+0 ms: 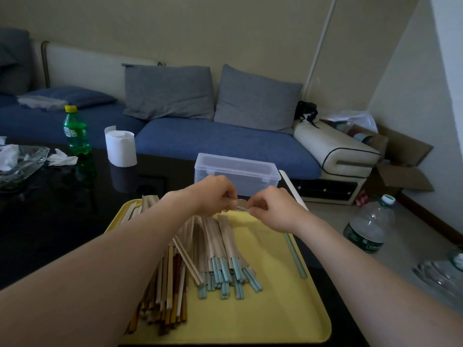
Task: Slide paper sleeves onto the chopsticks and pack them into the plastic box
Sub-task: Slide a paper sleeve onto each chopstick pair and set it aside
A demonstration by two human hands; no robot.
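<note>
We can read no writing anywhere. The green bottle (76,131) on the table (50,209) carries a label with a yellow patch, and the water bottle (368,226) on the floor has a dark green label with pale lettering, but both are too blurred for us to make out.

The left hand (215,194) and the right hand (273,209) meet above the far end of the yellow tray (275,309). The fingers of both are curled, and together they pinch a brown paper sleeve (241,205) between them. We cannot tell whether a chopstick is inside it.

The plastic box (236,172) stands on the table just beyond the hands, clear, with its lid down. Under and nearer than the hands, the sleeved chopsticks (220,246) lie in a heap on the tray, their blue ends poking out towards us. The bare wooden chopsticks (170,284) are piled just left of them, partly under the left forearm. A single blue chopstick (295,256) lies apart near the tray's right edge, below the right wrist.
</note>
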